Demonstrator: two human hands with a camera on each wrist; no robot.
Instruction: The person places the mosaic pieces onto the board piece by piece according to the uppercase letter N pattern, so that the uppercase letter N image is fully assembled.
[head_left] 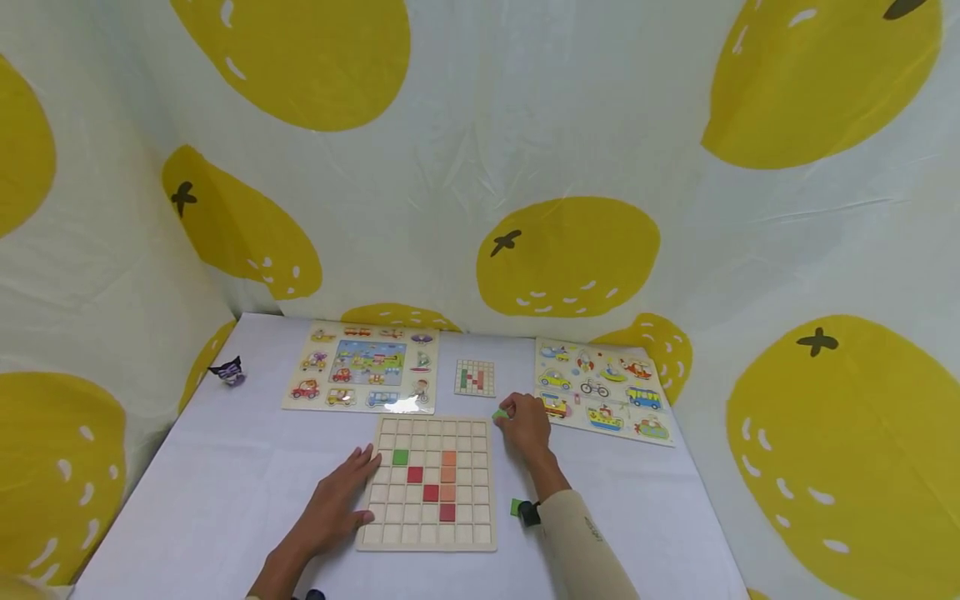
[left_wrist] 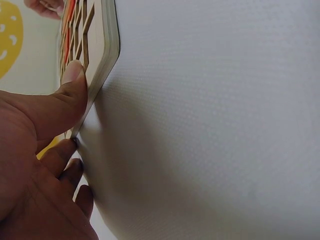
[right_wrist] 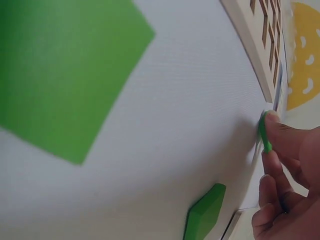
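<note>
A wooden grid board (head_left: 427,547) lies on the table. In it sit a green tile (head_left: 400,457), three red tiles in a diagonal, the middle red tile (head_left: 431,493) among them, and three orange tiles in a column, including one orange tile (head_left: 447,474). My left hand (head_left: 333,500) rests at the board's left edge, its thumb (left_wrist: 75,92) against the rim. Beyond the board's upper right corner, my right hand (head_left: 527,425) pinches a small green square tile (right_wrist: 263,132) between thumb and fingertips. Another green tile (right_wrist: 205,215) lies on the cloth near that hand.
A green tile (head_left: 516,507) lies by my right wrist. Behind the board is a small pattern card (head_left: 475,392). Vehicle picture puzzles stand at the back, a left puzzle (head_left: 296,400) and a right puzzle (head_left: 660,429). A small purple-black object (head_left: 228,372) sits far left.
</note>
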